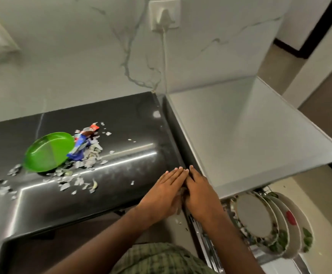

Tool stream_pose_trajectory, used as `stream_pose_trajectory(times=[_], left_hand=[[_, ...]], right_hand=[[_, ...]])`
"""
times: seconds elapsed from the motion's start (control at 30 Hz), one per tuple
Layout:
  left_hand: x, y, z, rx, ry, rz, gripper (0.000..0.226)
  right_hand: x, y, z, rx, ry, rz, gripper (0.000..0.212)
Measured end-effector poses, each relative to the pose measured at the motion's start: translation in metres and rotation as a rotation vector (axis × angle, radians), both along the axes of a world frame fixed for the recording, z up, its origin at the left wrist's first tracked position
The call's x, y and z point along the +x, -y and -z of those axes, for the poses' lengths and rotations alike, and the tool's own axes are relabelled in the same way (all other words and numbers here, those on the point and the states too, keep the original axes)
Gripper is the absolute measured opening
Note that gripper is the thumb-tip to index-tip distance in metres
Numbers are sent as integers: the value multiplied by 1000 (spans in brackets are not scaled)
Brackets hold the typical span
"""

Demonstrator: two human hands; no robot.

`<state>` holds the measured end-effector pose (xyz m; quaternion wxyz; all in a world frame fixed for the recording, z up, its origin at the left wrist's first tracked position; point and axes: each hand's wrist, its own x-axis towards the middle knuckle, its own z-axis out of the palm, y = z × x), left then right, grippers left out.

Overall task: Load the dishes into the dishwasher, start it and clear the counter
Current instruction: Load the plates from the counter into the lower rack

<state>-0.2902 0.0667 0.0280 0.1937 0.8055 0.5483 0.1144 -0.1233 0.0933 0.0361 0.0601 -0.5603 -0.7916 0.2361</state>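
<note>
Both hands lay flat with straight fingers, the left hand point(166, 187) and right hand point(198, 191) side by side at the black counter's point(121, 119) right edge, possibly cupping scraps between them (too blurred to confirm). The remaining litter point(82, 171) and green plate point(49, 152) lay well left, nearer the left hand. Plates point(256, 214) stood racked in the dishwasher below right.
</note>
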Motion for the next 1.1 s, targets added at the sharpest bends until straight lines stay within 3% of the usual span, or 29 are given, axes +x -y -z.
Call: stream_pose_trajectory(times=[0.3, 0.47, 0.57, 0.73, 0.9, 1.1], left_hand=[[-135, 38, 8, -18, 16, -236, 73], [-194, 61, 17, -50, -96, -381, 72], [-220, 77, 19, -131, -228, -424, 73], [-238, 84, 26, -195, -273, -436, 72], [-237, 72, 21, -245, -323, -425, 76], [-231, 67, 16, -316, -160, -587, 73]], right_hand=[[-142, 4, 3, 5, 63, -266, 60], [-206, 8, 8, -47, 123, -415, 65], [-231, 10, 9, -101, 251, -498, 69], [-260, 1, -6, -119, 523, -622, 75], [-281, -11, -32, -42, 554, -732, 38], [-282, -18, -30, -56, 549, -774, 30]])
